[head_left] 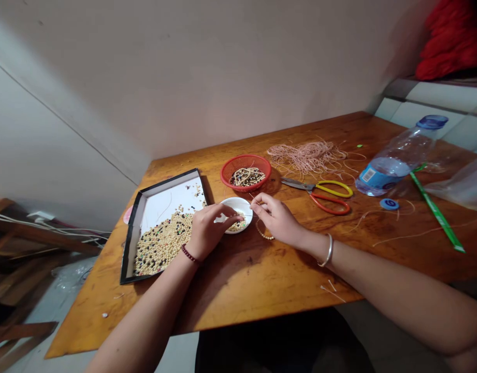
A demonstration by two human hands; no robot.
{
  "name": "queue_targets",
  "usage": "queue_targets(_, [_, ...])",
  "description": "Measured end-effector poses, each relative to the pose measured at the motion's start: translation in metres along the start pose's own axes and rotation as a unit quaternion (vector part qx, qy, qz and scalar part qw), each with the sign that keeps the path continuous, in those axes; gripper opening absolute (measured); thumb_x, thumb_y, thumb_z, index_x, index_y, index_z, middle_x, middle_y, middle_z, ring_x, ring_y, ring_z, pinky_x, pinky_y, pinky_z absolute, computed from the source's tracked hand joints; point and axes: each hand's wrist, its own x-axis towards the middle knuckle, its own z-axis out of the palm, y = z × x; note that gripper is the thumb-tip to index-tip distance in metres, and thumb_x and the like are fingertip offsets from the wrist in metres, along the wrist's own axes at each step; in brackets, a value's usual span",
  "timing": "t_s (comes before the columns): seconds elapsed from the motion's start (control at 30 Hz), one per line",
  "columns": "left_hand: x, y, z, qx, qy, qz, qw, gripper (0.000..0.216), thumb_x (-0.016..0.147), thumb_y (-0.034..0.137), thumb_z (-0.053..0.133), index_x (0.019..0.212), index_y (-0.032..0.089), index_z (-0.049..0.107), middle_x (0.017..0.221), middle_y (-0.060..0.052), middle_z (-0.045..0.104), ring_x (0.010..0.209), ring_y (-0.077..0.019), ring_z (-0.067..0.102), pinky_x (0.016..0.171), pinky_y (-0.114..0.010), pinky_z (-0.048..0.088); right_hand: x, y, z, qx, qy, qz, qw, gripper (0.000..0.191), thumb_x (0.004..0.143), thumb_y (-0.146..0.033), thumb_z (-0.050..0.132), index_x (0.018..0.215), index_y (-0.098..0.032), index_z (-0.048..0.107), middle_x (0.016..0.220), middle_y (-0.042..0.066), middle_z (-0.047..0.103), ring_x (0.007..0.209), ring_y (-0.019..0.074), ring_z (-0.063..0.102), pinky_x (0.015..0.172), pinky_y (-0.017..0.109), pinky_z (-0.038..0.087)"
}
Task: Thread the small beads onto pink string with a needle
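Observation:
My left hand point(209, 228) reaches over a small white bowl point(249, 224) of pale beads, thumb and forefinger brought close together at the beads. Whatever is between those fingertips is too small to make out. Just right of the bowl, my right hand point(279, 220) pinches a thin cord point(253, 197), which extends toward the bowl. A strand of pale threaded beads point(264, 236) hangs in a curve beneath my right hand and rests on the table. Left of my left hand lies a shallow black-edged box point(130, 259) with a mass of loose cream, dark and green beads.
Behind the bowl stands a red plastic basket point(222, 176) of beaded strands. Scissors point(318, 190) with yellow and red handles lie to its right, before a tangle of pink cord point(308, 155). A water bottle point(397, 158), blue cap point(389, 204) and green strip point(436, 212) occupy the wooden table's right side.

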Motion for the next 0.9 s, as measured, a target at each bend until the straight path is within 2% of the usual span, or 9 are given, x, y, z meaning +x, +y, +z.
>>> queue_targets(0.27, [0.0023,0.0006,-0.0012,-0.015,0.022,-0.017,1.0,0.021,0.077,0.038,0.071,0.072,0.018,0.065,0.068,0.001,0.069,0.057,-0.0092,0.059,0.058,-0.021,0.047,0.0074,0.006,0.0028,0.129,-0.018,0.066,0.989,0.036,0.082,-0.054,0.055,0.082,-0.019,0.049,0.057,-0.006,0.039,0.049,0.009,0.033,0.046,0.022,0.024])
queue_targets(0.47, [0.0021,0.0003,-0.0012,-0.051,0.031,-0.043,0.997,0.022,0.076,0.039,0.072,0.072,0.018,0.066,0.068,0.0,0.07,0.057,-0.0098,0.06,0.059,-0.022,0.05,0.0051,0.0023,0.0026,0.184,-0.04,0.096,0.977,0.04,0.079,-0.057,0.059,0.082,-0.019,0.048,0.054,-0.009,0.034,0.043,0.0063,0.024,0.041,0.021,0.018])
queue_targets(0.9, [0.0024,0.0014,-0.002,-0.024,0.02,-0.018,0.999,0.024,0.074,0.04,0.073,0.068,0.018,0.065,0.064,0.001,0.069,0.055,-0.0097,0.06,0.057,-0.02,0.048,0.003,-0.0021,0.0023,0.144,-0.054,0.06,0.986,0.036,0.083,-0.054,0.055,0.083,-0.018,0.05,0.054,-0.008,0.036,0.046,0.0071,0.028,0.043,0.022,0.02])
